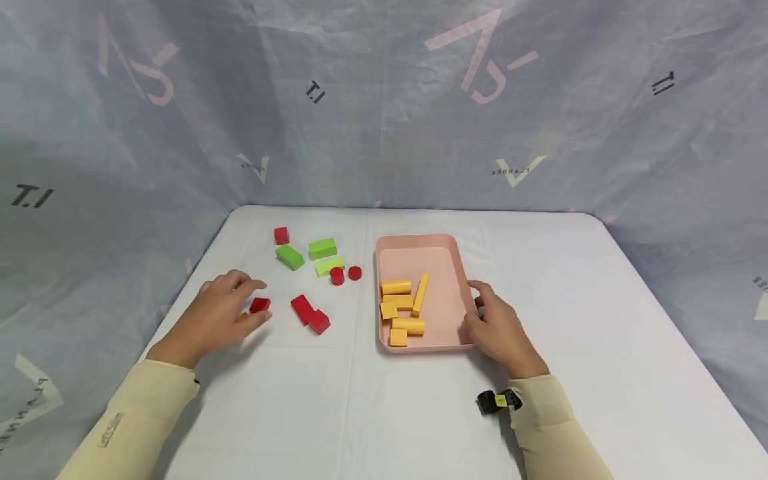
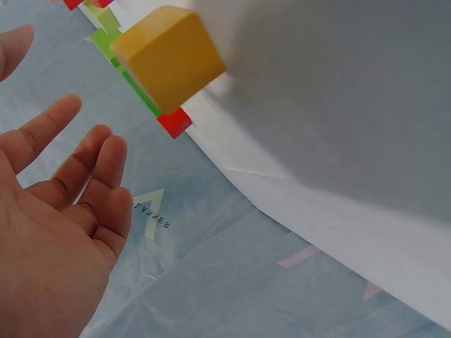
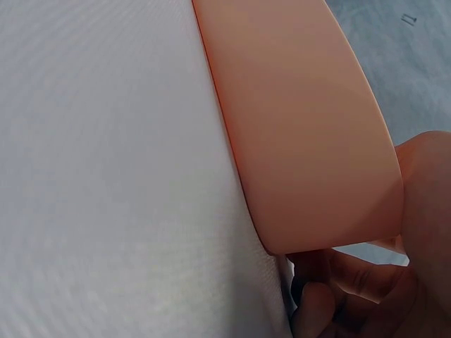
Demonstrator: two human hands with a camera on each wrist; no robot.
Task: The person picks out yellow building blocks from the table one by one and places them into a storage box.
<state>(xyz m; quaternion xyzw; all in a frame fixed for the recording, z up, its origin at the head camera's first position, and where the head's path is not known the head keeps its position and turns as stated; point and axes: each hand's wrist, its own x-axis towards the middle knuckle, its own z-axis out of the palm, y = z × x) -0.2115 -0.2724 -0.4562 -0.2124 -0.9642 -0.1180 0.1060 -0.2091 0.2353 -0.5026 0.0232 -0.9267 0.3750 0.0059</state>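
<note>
My left hand [image 1: 225,310] is over the left side of the table, thumb and fingers apart, holding nothing. A small red block [image 1: 260,305] lies beside its thumb and fingertips. Mostly covered by that hand in the head view is a yellow block [image 2: 169,60], which the left wrist view shows clear of the fingers. With my right hand [image 1: 498,327] I grip the near right edge of a pink tray [image 1: 447,293]. The thumb is at the rim and the other fingers curl outside the wall [image 3: 310,141]. Inside the tray, several yellow blocks [image 1: 397,302] sit along the left side.
Between left hand and tray lie red blocks [image 1: 302,309], with red round pieces [image 1: 337,276] farther back. Green blocks [image 1: 323,249] and a red cube [image 1: 281,235] lie near the far left edge. Grey printed cloth [image 1: 384,107] hangs around the white table [image 1: 558,280].
</note>
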